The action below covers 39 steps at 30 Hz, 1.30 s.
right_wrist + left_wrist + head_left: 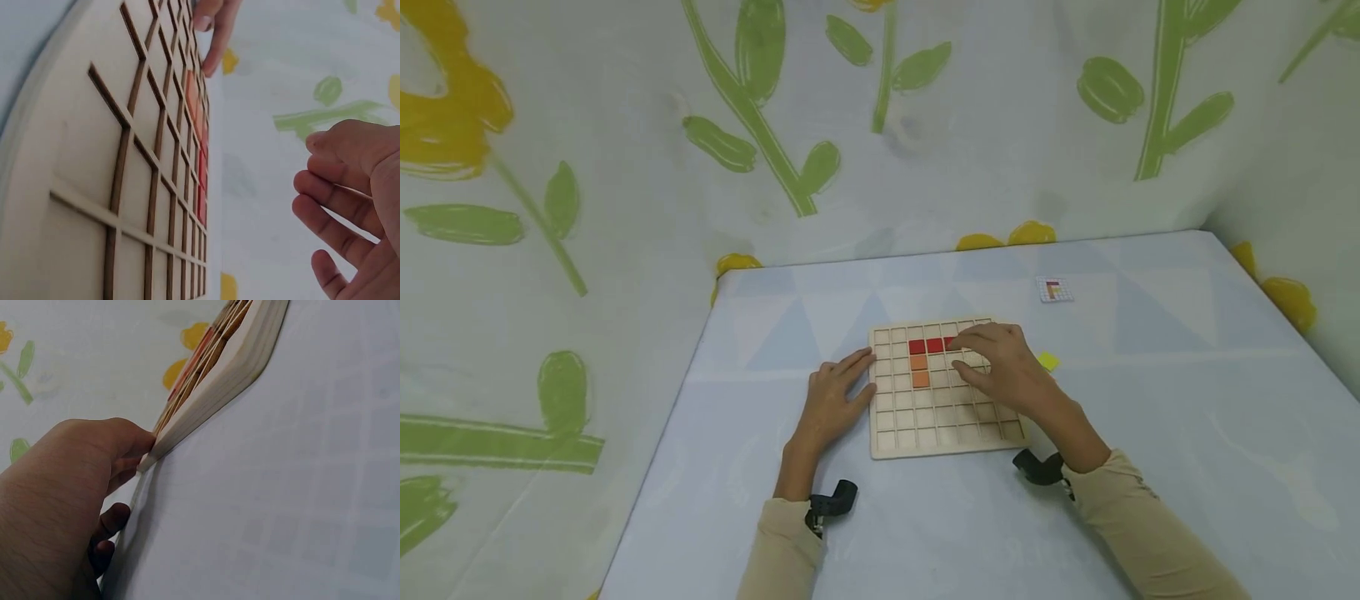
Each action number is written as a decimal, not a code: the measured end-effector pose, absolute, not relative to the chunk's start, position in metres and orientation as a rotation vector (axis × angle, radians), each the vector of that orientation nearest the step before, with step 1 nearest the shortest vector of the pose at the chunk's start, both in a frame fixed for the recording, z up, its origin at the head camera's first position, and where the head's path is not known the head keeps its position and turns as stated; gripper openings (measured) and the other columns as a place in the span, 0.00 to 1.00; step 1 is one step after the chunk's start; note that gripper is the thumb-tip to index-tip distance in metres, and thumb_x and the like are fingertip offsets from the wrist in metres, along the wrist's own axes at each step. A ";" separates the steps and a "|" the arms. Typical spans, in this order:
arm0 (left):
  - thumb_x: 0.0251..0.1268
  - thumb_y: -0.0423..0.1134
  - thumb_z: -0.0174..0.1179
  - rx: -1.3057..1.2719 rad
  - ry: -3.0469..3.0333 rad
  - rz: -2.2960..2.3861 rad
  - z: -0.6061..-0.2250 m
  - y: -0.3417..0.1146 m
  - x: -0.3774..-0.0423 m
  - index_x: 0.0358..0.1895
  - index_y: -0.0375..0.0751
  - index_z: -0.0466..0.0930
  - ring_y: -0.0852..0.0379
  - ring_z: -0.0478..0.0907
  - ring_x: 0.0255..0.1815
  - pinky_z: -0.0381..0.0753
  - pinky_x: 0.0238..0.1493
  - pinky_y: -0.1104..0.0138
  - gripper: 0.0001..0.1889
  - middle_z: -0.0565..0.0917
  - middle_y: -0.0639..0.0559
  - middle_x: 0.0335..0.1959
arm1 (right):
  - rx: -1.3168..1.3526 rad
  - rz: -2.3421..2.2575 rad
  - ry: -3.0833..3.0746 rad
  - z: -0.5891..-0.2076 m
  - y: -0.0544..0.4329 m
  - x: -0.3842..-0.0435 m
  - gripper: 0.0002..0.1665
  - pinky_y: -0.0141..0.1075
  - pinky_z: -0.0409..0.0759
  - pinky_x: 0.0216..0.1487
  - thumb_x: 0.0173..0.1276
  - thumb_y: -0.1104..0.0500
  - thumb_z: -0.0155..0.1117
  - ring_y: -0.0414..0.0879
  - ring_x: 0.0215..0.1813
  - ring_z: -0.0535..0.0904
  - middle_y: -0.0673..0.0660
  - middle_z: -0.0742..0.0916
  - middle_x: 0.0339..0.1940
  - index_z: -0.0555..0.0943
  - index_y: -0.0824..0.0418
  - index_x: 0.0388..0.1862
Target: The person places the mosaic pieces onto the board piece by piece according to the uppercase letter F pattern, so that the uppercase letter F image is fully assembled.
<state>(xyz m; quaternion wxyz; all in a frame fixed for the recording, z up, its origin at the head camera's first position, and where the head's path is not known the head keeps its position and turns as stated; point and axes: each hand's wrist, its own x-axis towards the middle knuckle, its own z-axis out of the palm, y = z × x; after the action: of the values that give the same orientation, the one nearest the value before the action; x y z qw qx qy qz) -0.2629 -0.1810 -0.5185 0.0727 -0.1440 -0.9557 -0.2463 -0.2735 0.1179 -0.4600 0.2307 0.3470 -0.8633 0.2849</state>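
A wooden grid board (pixel 901 422) lies flat on the table. Three red tiles (pixel 934 345) form a row in its upper part, and orange tiles (pixel 920 378) run down below the leftmost red one. My left hand (pixel 833 400) rests at the board's left edge, its thumb and fingertips touching the rim; some of its fingers are hidden in the left wrist view. Over the board's upper right hovers my right hand (pixel 1011 367), fingers loosely bent and thumb apart. The right wrist view shows nothing between the fingers of that hand (pixel 350 200).
Just right of the board lies a yellow piece (pixel 1047 361), partly behind the right hand. A small pattern card (pixel 1055 290) with a coloured figure on a grid lies farther back. A flower-printed cloth wall (pixel 962 167) rises behind the table (pixel 925 533).
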 end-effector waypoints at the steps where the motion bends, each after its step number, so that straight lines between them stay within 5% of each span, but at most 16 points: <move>1: 0.73 0.51 0.56 -0.432 -2.871 -0.737 -0.518 -0.181 -0.263 0.73 0.54 0.71 0.53 0.71 0.53 0.65 0.58 0.53 0.27 0.68 0.62 0.74 | 0.942 0.798 -2.386 -0.459 0.120 -0.273 0.15 0.52 0.68 0.53 0.56 0.64 0.78 0.53 0.53 0.81 0.56 0.87 0.45 0.87 0.61 0.44; 39: 0.72 0.51 0.57 -0.423 -2.884 -0.772 -0.519 -0.180 -0.264 0.73 0.55 0.71 0.53 0.70 0.53 0.64 0.57 0.54 0.27 0.68 0.62 0.74 | 0.542 0.844 -2.422 -0.503 0.193 -0.240 0.15 0.61 0.71 0.50 0.55 0.70 0.75 0.61 0.50 0.80 0.63 0.87 0.43 0.86 0.66 0.42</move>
<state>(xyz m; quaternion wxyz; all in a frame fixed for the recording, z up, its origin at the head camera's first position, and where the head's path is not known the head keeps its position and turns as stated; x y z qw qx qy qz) -0.2637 -0.1800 -0.5188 0.0631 -0.1399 -0.9545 -0.2557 -0.2397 0.1928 -0.5033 0.2572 0.1998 -0.8929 0.3110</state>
